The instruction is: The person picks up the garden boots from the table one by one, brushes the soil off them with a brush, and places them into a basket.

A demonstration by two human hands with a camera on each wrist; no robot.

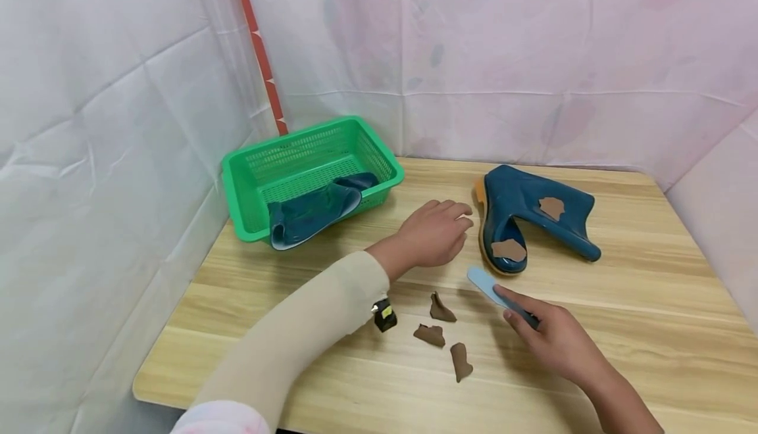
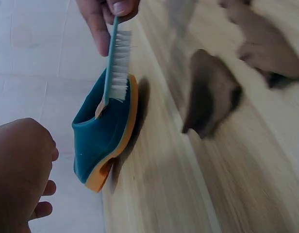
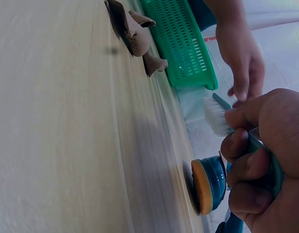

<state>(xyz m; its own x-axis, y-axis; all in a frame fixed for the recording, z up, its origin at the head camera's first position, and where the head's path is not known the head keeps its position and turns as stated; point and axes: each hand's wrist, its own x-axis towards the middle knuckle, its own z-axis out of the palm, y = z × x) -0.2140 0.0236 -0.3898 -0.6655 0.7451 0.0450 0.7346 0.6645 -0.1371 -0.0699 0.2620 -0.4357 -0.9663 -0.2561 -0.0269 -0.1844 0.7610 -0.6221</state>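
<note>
A dark blue rain boot [image 1: 514,191] with an orange sole lies on its side at the right of the table. One brown scrap [image 1: 509,250] sits on its foot and another brown scrap [image 1: 552,208] on its shaft. My right hand [image 1: 559,338] grips a scrub brush [image 1: 484,283] by the handle, just in front of the boot's toe. White bristles [image 2: 120,63] show on the brush in the left wrist view. Left of the boot, my left hand [image 1: 435,231] hovers with loosely bent fingers, holding nothing. It appears apart from the boot.
A green plastic basket [image 1: 232,200] stands at the back left, with another blue boot [image 1: 316,214] hanging over its front rim. Several curled brown scraps [image 1: 429,335] lie on the wooden table [image 1: 651,315] in front of me. White sheeting [image 1: 497,39] encloses the back and sides.
</note>
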